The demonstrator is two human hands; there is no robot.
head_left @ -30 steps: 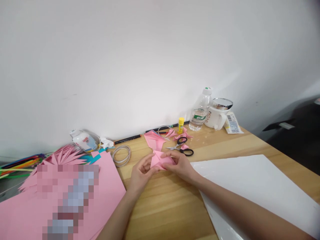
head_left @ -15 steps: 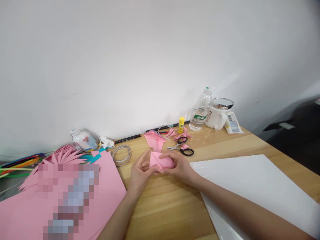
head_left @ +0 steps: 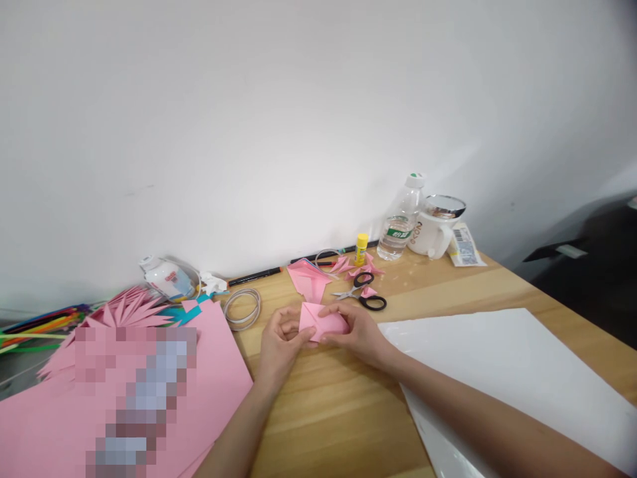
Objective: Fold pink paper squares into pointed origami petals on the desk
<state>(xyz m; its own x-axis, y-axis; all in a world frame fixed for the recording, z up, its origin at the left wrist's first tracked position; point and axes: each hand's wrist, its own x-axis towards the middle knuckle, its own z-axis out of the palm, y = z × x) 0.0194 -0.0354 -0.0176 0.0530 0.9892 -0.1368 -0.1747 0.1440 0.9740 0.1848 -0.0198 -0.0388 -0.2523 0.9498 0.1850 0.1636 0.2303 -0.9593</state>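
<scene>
A folded piece of pink paper (head_left: pixel 323 321) is held between my two hands, a little above the wooden table (head_left: pixel 318 411). My left hand (head_left: pixel 284 338) grips its left edge, the thumb pressed on the front and the fingers behind. On the other side my right hand (head_left: pixel 362 332) pinches the right part between thumb and fingers. Diagonal creases and flaps show on the paper's face. Just beyond lie more folded pink paper (head_left: pixel 309 279) and black-handled scissors (head_left: pixel 359 291) with small pink scraps around them.
A yellow glue stick (head_left: pixel 361 249), a water bottle (head_left: pixel 398 226) and a white mug (head_left: pixel 430 232) stand by the wall. Large pink sheets (head_left: pixel 219 372) cover the left side, with a coil of cord (head_left: pixel 242 309) beside them. White sheets (head_left: pixel 497 372) lie at right.
My left thumb has shifted slightly on the folded paper, and a flap at its lower edge looks flatter. Both hands keep their hold, almost in the same place.
</scene>
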